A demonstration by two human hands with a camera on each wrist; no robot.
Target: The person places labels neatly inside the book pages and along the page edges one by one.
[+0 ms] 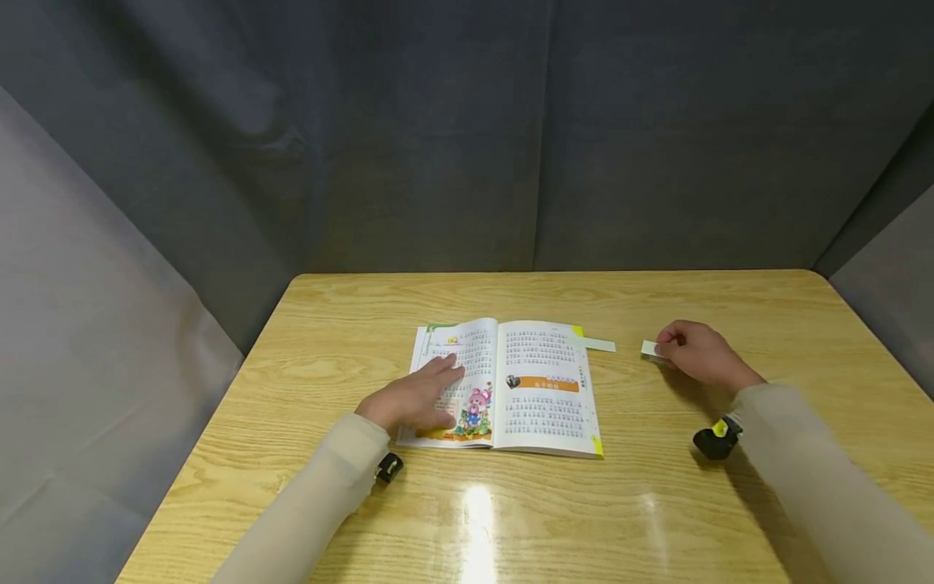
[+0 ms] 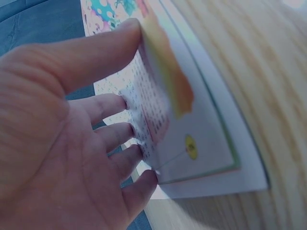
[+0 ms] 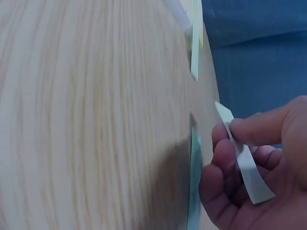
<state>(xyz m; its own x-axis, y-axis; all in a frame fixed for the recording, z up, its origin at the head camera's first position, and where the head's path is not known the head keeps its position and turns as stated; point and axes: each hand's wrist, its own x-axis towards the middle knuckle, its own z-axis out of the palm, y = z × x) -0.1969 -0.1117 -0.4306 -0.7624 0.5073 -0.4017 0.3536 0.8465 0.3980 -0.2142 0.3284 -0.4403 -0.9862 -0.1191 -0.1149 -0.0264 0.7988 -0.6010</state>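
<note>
A book (image 1: 540,349) lies face up and opened out on the wooden table (image 1: 328,341), in the middle of the scene. The left hand (image 1: 412,399) rests on its left page, the fingers fairly straight and a little apart, the thumb set wide on the near side, beside a printed pink cartoon animal (image 1: 477,401). The right page carries an orange heading band (image 1: 549,384). A pale green strip (image 1: 601,345) juts past the book's right edge near the far corner. Farther right, apart from the book, the right hand (image 1: 699,354) pinches a whitish paper strip (image 3: 249,172) between thumb and curled fingers; the right wrist view shows one end running back across the palm. In that view a second green strip (image 3: 194,187) lies on the table, just beside this hand. Both sleeves are cream, with a black device (image 1: 718,440) at the right wrist. A dark grey curtain (image 1: 438,138) hangs beyond the table's far edge.
</note>
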